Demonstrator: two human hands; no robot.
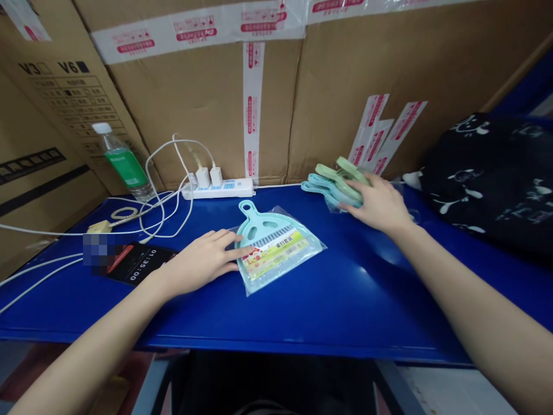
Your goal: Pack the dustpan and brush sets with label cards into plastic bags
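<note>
A light-blue mini dustpan and brush set [276,271] in clear plastic, with a printed yellow card, lies on the blue table, its looped handle pointing away from me. My left hand [216,253] is at its left edge, one finger over the wrapping and the thumb low against the rim. Farther back on the right, my right hand [378,202] is closed around the upper part of a small pile of wrapped sets. Green handles [330,172] lie on top and light-blue handles [317,184] below. The right fingers partly hide the pile.
Cardboard boxes [199,98] wall off the back. A white power strip [233,188] with plugs and loose cables stands near a water bottle [125,164]. At left lies a phone [140,265] with a timer. A black patterned bag [488,178] sits at right.
</note>
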